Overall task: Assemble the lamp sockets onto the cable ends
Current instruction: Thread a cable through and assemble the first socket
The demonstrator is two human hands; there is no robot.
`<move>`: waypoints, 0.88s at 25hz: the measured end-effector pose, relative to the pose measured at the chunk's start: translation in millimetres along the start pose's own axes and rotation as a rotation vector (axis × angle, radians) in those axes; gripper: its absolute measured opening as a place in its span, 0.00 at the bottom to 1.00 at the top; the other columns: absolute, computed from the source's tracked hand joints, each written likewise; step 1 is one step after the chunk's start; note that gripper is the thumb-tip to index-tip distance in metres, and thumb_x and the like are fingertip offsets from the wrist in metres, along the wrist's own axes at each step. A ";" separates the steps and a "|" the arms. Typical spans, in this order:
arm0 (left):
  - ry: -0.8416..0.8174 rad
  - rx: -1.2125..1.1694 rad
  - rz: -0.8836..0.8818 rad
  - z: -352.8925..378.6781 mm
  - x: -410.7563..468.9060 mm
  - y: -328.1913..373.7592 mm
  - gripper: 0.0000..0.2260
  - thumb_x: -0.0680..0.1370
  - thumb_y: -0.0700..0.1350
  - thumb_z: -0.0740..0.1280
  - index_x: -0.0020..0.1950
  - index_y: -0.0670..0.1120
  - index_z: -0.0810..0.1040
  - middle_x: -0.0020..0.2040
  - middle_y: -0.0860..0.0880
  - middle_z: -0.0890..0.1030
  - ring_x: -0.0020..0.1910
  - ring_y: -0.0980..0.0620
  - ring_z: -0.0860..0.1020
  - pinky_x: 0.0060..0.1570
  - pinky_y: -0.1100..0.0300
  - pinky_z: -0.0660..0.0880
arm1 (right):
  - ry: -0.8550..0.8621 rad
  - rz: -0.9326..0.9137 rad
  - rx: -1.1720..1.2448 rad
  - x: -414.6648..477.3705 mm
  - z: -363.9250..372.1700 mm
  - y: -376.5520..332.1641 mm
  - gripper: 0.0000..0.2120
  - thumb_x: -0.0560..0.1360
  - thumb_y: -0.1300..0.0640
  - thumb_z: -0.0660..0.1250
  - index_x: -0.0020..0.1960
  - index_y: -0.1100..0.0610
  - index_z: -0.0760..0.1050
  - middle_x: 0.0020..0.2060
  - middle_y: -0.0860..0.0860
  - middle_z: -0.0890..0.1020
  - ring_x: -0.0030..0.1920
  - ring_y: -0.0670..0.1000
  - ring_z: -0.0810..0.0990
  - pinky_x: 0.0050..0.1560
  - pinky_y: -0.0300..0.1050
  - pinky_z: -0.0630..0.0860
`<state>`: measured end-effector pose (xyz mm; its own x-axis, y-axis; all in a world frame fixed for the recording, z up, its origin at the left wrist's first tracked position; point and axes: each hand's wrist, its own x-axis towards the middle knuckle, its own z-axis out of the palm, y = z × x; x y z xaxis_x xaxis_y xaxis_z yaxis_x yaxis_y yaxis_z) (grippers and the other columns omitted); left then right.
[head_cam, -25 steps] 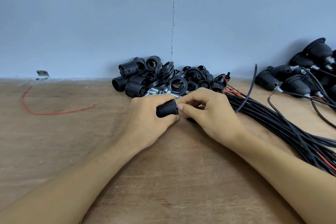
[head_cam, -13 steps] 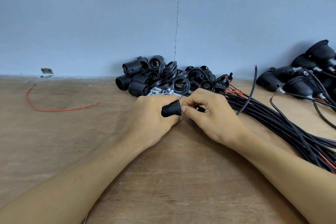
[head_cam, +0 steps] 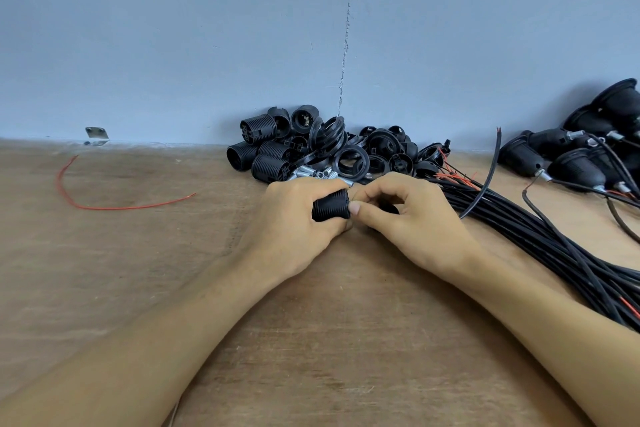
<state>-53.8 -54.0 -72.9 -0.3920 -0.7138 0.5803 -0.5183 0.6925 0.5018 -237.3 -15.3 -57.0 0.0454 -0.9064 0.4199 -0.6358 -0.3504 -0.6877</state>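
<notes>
A: Blue-grey wall (head_cam: 173, 28) at the back, with a vertical crack. Wooden desk (head_cam: 311, 340) butts up against it.

B: Hands?

A: Both mid-desk, knuckles nearly touching. Left hand (head_cam: 291, 229) is wrapped around a black ribbed socket body (head_cam: 331, 205), lying sideways, fingers curled over the far side. Right hand (head_cam: 415, 225) is pinched closed, thumb tip against the socket's right end; something black sits inside its fingers, can't tell what.

B: Cable in the socket?

A: Can't tell, the joint is hidden by the fingers.

B: Parts stock?

A: Pile of loose black socket parts (head_cam: 329, 149) against the wall, just behind the hands: threaded barrels, rings, caps. Small metal tubes (head_cam: 322, 173) at the front of that pile, just beyond the left knuckles.

B: Cables?

A: Black cable bundle (head_cam: 554, 246) runs from the right edge diagonally to the right hand, red wire tips showing at its far end. One cable end (head_cam: 493, 163) sticks up clear of the bundle.

B: Anything else?

A: Assembled sockets on cables (head_cam: 571, 163) far right by the wall. Loose red wire (head_cam: 104, 206) far left, well apart. Small metal bracket (head_cam: 96, 136) at the wall line.
</notes>
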 end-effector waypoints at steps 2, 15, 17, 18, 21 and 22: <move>-0.005 0.005 -0.004 -0.8 0.1 -0.2 0.07 0.71 0.46 0.76 0.41 0.54 0.78 0.34 0.55 0.77 0.40 0.55 0.77 0.36 0.66 0.67 | -0.007 0.028 0.013 0.6 -1.3 0.4 0.06 0.75 0.57 0.72 0.41 0.47 0.82 0.40 0.43 0.83 0.42 0.42 0.80 0.45 0.32 0.73; -0.026 0.037 -0.006 -1.0 -2.5 9.1 0.06 0.72 0.44 0.77 0.45 0.49 0.82 0.37 0.54 0.79 0.41 0.54 0.77 0.42 0.56 0.72 | -0.044 0.007 -0.054 0.1 0.0 -3.3 0.06 0.75 0.61 0.71 0.40 0.54 0.80 0.40 0.48 0.82 0.42 0.43 0.77 0.44 0.27 0.67; -0.023 0.031 -0.009 -0.6 -3.3 9.8 0.05 0.72 0.44 0.76 0.46 0.50 0.83 0.38 0.54 0.80 0.42 0.54 0.77 0.44 0.55 0.73 | -0.041 0.003 -0.062 -0.3 0.7 -3.8 0.06 0.75 0.61 0.71 0.39 0.55 0.80 0.40 0.48 0.82 0.43 0.44 0.77 0.44 0.27 0.67; -0.022 0.028 -0.005 -0.2 -3.6 10.2 0.05 0.72 0.44 0.76 0.46 0.50 0.83 0.38 0.54 0.80 0.42 0.54 0.77 0.44 0.55 0.73 | -0.041 0.004 -0.064 -0.5 0.9 -3.4 0.06 0.75 0.61 0.71 0.39 0.55 0.80 0.40 0.48 0.82 0.43 0.44 0.78 0.44 0.27 0.67; -0.024 0.036 -0.005 0.8 -2.6 9.4 0.05 0.72 0.44 0.76 0.45 0.49 0.83 0.38 0.54 0.80 0.42 0.54 0.77 0.43 0.55 0.73 | -0.043 0.014 -0.062 0.4 0.8 -2.1 0.05 0.75 0.60 0.71 0.41 0.54 0.81 0.41 0.47 0.83 0.44 0.43 0.78 0.44 0.27 0.67; -0.022 0.043 -0.021 0.8 -1.9 7.9 0.05 0.72 0.45 0.76 0.46 0.50 0.83 0.38 0.54 0.79 0.42 0.54 0.77 0.43 0.56 0.73 | -0.043 0.027 -0.054 0.8 0.6 -1.4 0.04 0.75 0.59 0.71 0.42 0.53 0.82 0.42 0.46 0.83 0.44 0.43 0.79 0.45 0.27 0.68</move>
<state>-57.8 -47.2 -70.6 -0.3973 -0.7305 0.5554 -0.5586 0.6727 0.4852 -235.9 -15.7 -56.1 0.0601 -0.9252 0.3746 -0.6778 -0.3133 -0.6651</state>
